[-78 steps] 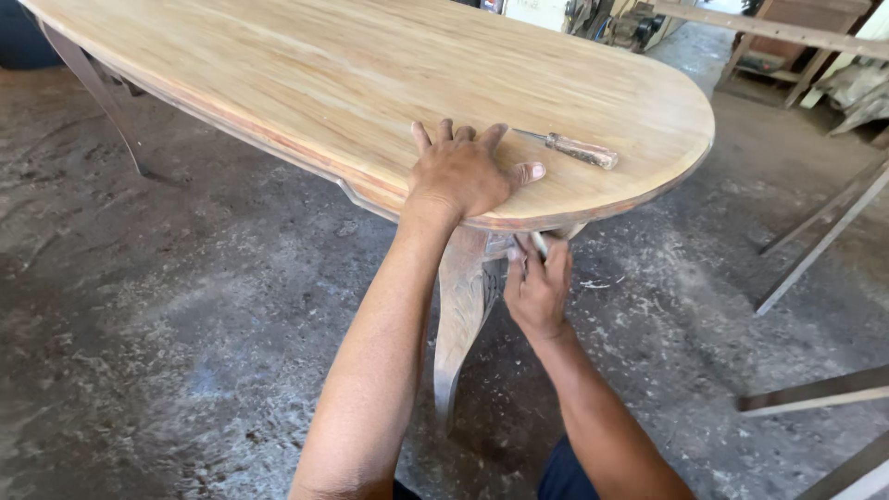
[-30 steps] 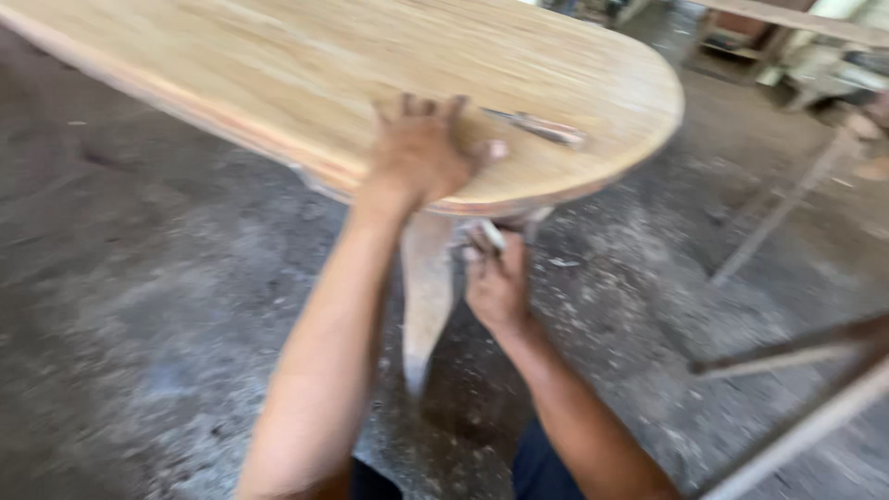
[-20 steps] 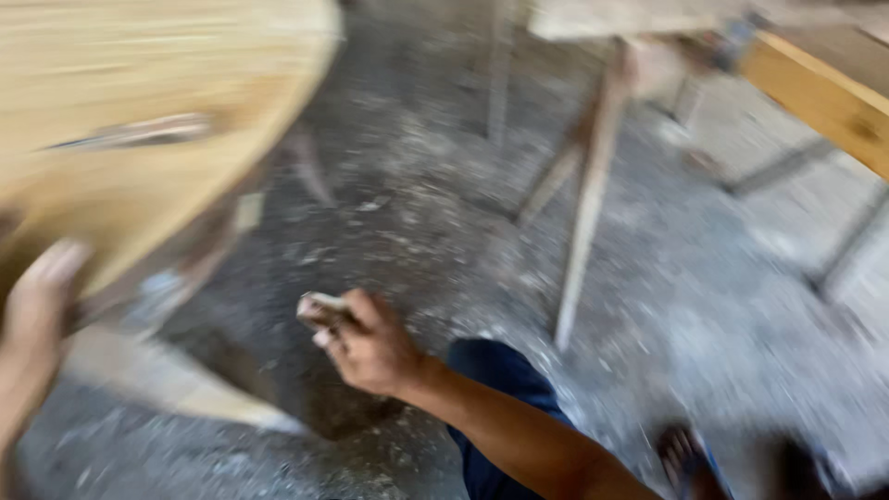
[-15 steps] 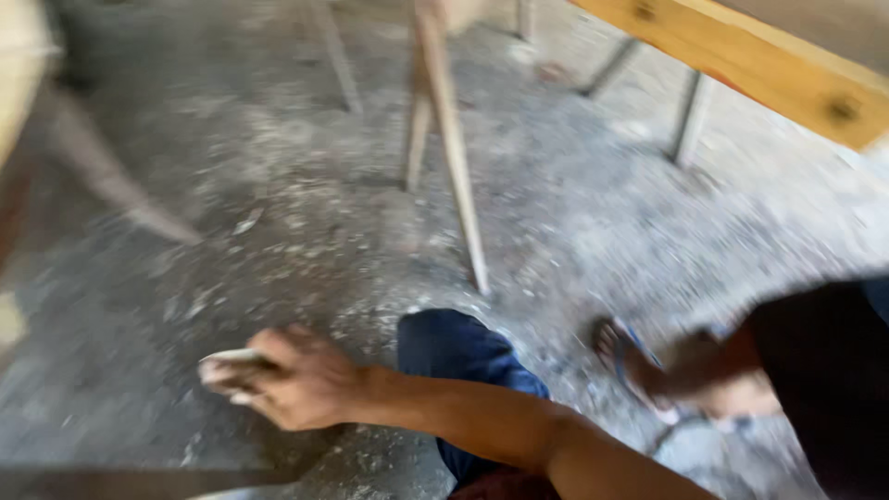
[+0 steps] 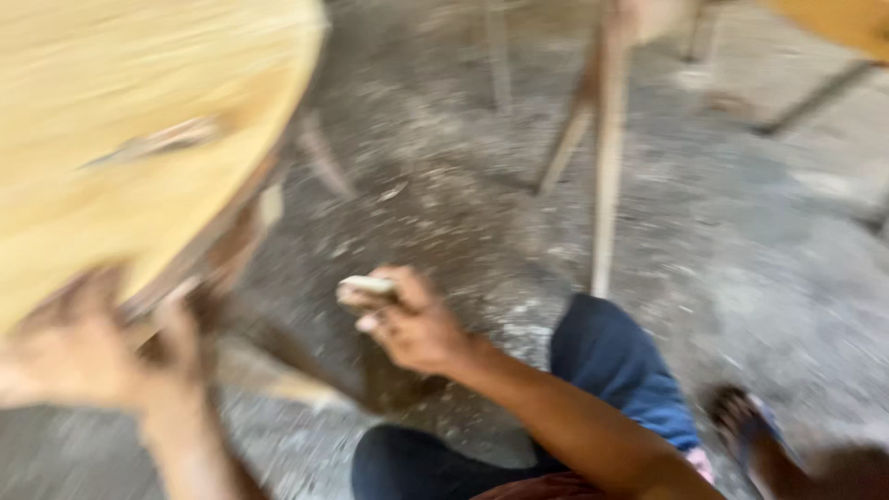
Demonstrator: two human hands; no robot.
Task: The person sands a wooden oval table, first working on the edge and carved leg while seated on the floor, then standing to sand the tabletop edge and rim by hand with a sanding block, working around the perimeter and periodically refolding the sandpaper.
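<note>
The small pale piece (image 5: 369, 284), too blurred to identify, sits pinched in your right hand (image 5: 414, 324), held above the dusty floor (image 5: 741, 241). Your left hand (image 5: 88, 356) smears against the wooden tabletop (image 5: 120, 83) edge; I cannot tell its grip.

A grey concrete floor (image 5: 741, 241), strewn with pale sawdust, is seen throughout, blurred by motion. Slanted wooden legs (image 5: 607, 157) are planted at far centre. A yellow board (image 5: 833, 20) is glimpsed at far right.
</note>
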